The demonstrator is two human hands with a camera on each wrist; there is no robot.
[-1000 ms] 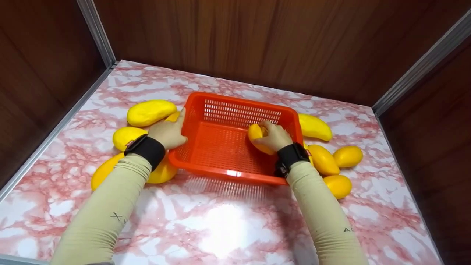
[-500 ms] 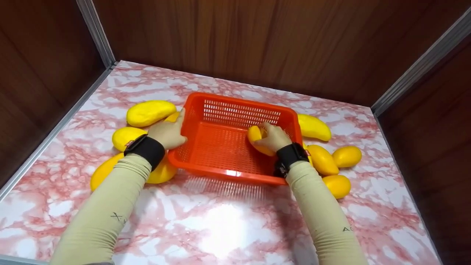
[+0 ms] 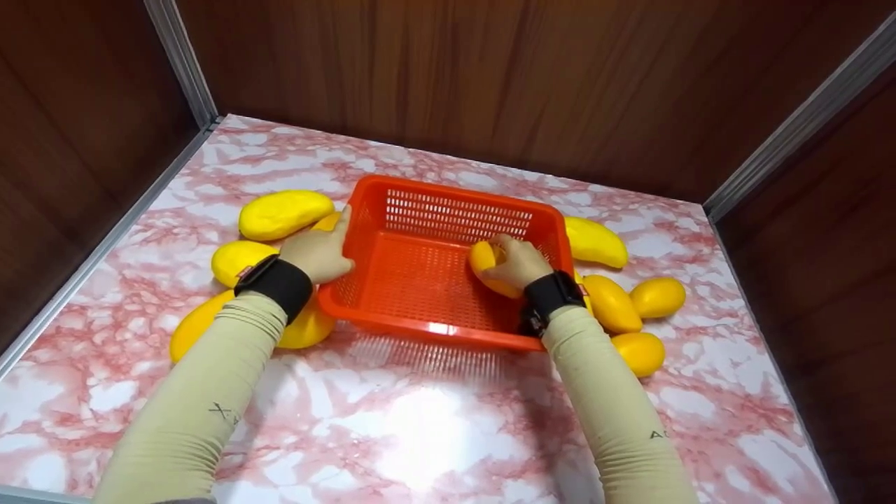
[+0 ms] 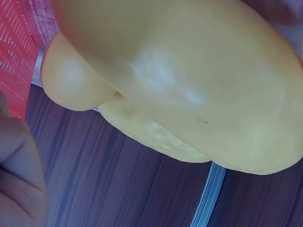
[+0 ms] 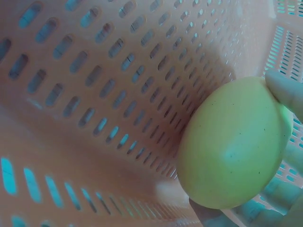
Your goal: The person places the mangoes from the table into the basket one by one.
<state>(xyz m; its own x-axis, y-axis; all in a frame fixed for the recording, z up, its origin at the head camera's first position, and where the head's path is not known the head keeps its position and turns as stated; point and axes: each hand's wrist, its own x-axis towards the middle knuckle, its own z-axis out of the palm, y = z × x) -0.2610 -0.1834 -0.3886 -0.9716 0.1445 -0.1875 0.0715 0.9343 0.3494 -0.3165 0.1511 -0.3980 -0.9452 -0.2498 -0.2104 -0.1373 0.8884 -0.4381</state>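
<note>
An orange-red plastic basket [image 3: 416,280] with slotted walls stands in the middle of the table. My left hand [image 3: 315,253] grips its left rim, the thumb over the inner side and the index finger stretched along the edge; the other fingers are hidden. Inside the basket, near the right wall, my right hand [image 3: 521,262] holds a yellow-orange mango [image 3: 483,262]. The right wrist view shows this mango [image 5: 232,146] low against the slotted wall, fingers and thumb curled round it. In the left wrist view, part of the left hand [image 4: 21,175] shows beside the basket wall [image 4: 14,61].
Several mangoes lie left of the basket, among them a long yellow one [image 3: 283,213] and a rounder one [image 3: 238,262]. More lie on the right, including a yellow mango [image 3: 595,241] and an orange one [image 3: 638,353]. Wood-look panels [image 3: 448,77] enclose the marbled table [image 3: 336,434].
Both hands keep their holds on the basket and the mango. Only a very slight shift of the whole view to the left is visible.
</note>
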